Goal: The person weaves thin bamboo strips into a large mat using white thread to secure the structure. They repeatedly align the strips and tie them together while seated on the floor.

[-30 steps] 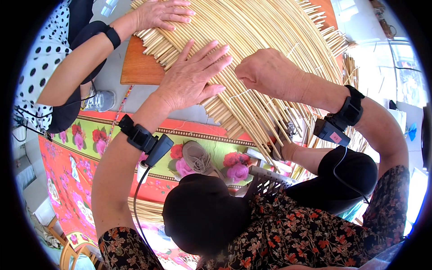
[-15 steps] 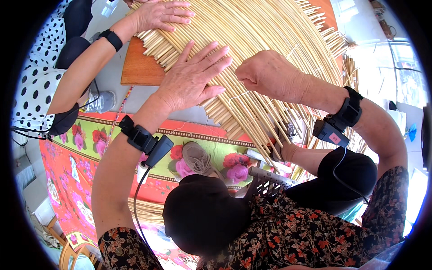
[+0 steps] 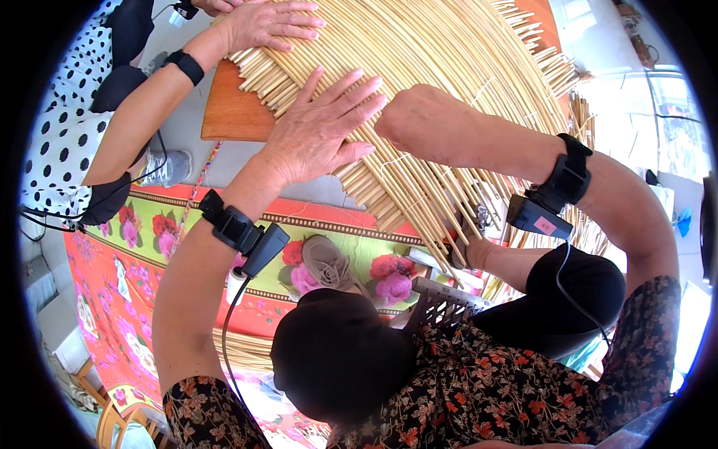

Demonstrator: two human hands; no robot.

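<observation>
A broad mat of pale yellow reed-like stalks (image 3: 449, 52), laid side by side and tied with thin thread, fills the upper middle. Flat on its near left part rests my left hand (image 3: 321, 135), fingers spread, holding nothing. My right hand (image 3: 419, 123) is over the stalks just to the right of it, the wrist bent and the fingers curled under. The back of that hand hides its fingertips and whatever they may hold. Another person's hand (image 3: 273, 26) lies flat on the mat's far left edge.
An orange-brown wooden board (image 3: 232, 108) shows beneath the mat. Red and green floral cloth (image 3: 112, 292) covers the floor at left. A beige shoe (image 3: 327, 262) and a dark plastic crate (image 3: 441, 295) are below the mat. More stalks (image 3: 582, 120) stand at right.
My right hand has shifted left, closer to my left hand, and its wrist has rolled so that the fingers no longer show. My left hand has stayed put.
</observation>
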